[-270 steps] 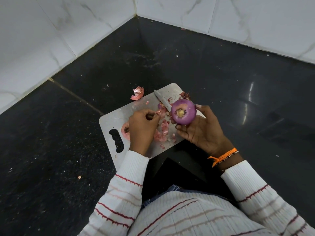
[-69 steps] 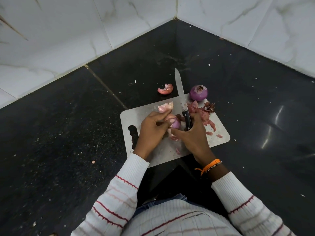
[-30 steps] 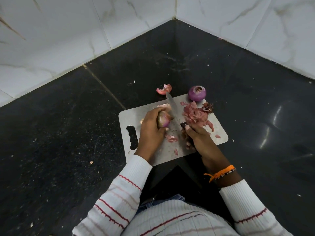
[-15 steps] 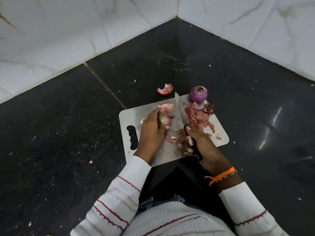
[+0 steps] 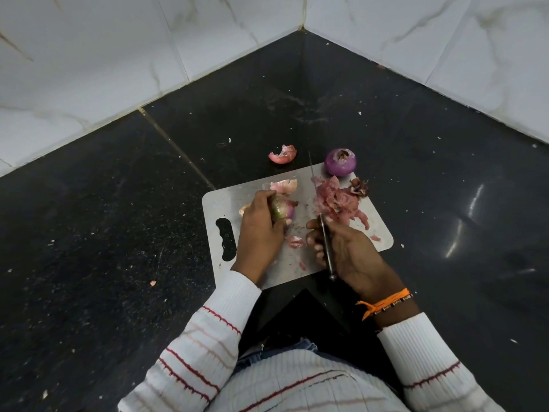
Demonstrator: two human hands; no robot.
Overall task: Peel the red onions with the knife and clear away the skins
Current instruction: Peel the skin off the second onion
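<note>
My left hand (image 5: 260, 233) holds a small red onion (image 5: 282, 211) with skin still on it, pressed on the steel cutting board (image 5: 228, 203). My right hand (image 5: 347, 251) grips the knife (image 5: 322, 230) by its dark handle, its thin blade edge-up and pointing away beside a heap of pink skins (image 5: 338, 203). A peeled purple onion (image 5: 340, 162) sits at the board's far corner. One skin piece (image 5: 283, 185) lies on the board above my left hand.
A curled skin (image 5: 282, 156) lies on the black counter (image 5: 118, 233) just beyond the board. White marble-tile walls (image 5: 118, 55) meet in a corner behind. Small skin scraps (image 5: 295, 241) lie between my hands.
My right hand drew the knife back toward me along the left edge of the skin heap. The left hand kept the small onion in place on the board.
</note>
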